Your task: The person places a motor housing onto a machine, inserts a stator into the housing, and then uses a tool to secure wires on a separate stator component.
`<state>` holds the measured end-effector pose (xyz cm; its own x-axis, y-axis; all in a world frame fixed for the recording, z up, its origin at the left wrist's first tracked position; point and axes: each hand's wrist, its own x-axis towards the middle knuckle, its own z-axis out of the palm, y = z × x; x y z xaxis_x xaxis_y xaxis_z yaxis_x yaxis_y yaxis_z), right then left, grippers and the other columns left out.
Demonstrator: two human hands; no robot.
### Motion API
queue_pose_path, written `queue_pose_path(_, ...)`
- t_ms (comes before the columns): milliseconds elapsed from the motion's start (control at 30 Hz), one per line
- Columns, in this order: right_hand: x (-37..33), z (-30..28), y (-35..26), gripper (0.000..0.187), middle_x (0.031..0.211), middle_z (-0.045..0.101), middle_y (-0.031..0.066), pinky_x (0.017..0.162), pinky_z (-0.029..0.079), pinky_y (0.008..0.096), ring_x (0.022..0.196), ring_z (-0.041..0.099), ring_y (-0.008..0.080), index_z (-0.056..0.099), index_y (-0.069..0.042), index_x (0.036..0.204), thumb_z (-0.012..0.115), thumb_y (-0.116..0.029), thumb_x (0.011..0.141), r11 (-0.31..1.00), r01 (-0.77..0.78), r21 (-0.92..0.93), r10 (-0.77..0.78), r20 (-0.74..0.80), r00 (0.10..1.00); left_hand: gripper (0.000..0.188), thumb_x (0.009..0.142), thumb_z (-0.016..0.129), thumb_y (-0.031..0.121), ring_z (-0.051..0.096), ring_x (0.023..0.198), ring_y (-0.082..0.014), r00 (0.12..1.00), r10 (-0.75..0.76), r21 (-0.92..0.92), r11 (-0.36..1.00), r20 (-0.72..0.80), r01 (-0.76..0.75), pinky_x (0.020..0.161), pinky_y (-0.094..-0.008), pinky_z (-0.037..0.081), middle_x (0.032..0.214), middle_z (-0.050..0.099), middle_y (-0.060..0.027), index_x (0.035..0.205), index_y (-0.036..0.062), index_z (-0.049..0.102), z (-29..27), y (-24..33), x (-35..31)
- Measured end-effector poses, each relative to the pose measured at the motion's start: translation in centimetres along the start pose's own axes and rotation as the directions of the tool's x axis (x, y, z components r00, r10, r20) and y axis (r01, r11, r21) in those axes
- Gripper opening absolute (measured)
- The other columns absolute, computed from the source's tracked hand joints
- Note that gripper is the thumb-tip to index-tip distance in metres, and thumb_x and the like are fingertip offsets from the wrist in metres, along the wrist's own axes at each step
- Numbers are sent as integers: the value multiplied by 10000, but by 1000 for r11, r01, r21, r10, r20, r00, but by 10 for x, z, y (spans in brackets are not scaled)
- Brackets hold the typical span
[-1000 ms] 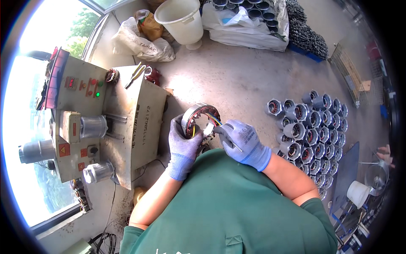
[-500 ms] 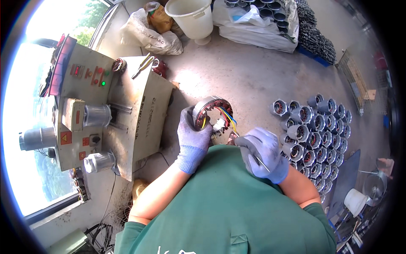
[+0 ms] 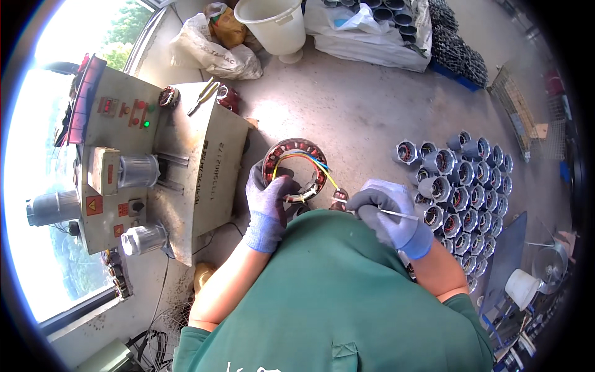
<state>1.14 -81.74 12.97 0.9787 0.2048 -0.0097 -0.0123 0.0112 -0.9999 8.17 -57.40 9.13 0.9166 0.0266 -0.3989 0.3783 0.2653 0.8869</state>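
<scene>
A ring-shaped motor stator (image 3: 291, 146) with dark red windings is held up in front of my body, its round opening facing me. My left hand (image 3: 266, 197) grips it by its lower left edge, fingers closed round the rim. Yellow, blue and red lead wires (image 3: 317, 162) cross the opening, and a yellow one runs out toward the right. In my right hand (image 3: 385, 209) is a thin, pale metal rod-like tool (image 3: 401, 215), pinched between closed fingers. Its front end points at the stator's lower right, close to the yellow wire's end; whether they touch I cannot tell.
At left stands a machine (image 3: 127, 133) with a control panel and metal cylinders; pliers (image 3: 203, 96) lie on its cabinet. Rows of metal motor housings (image 3: 458, 198) cover the floor at right. A white tub (image 3: 273, 28) and a sack (image 3: 214, 53) stand at the back.
The stator has moved slightly left and turned, so its opening faces me more fully. My right hand has shifted a little, and the tool now lies flatter, pointing left.
</scene>
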Motion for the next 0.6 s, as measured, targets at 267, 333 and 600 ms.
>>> queue_pose_path(267,23,4,49,237,971,669,161,794,528,446,896,657,353,729,-50,1035,646,-51,813,818,375,-437,-302,228,926,301,891,647,32,665,797,-171,957,-247,-343,895,152,285,746,-326,588,974,683,-87,1191,17,631,-4,-3,1)
queue_pose_path(333,25,13,42,258,960,669,180,824,534,426,911,659,365,729,-36,1056,634,-41,817,849,353,-395,-271,249,930,289,900,651,41,684,812,-190,949,-224,-337,895,223,290,758,-346,605,980,687,-105,1187,12,628,2,-2,1)
queue_pose_path(600,-8,-14,-11,210,967,689,144,784,531,353,863,665,225,720,42,1068,622,-32,899,989,128,73,-127,-28,992,514,835,657,-66,673,884,-195,998,67,22,998,-22,-67,811,-349,596,1048,662,-130,1322,-34,497,6,-4,5)
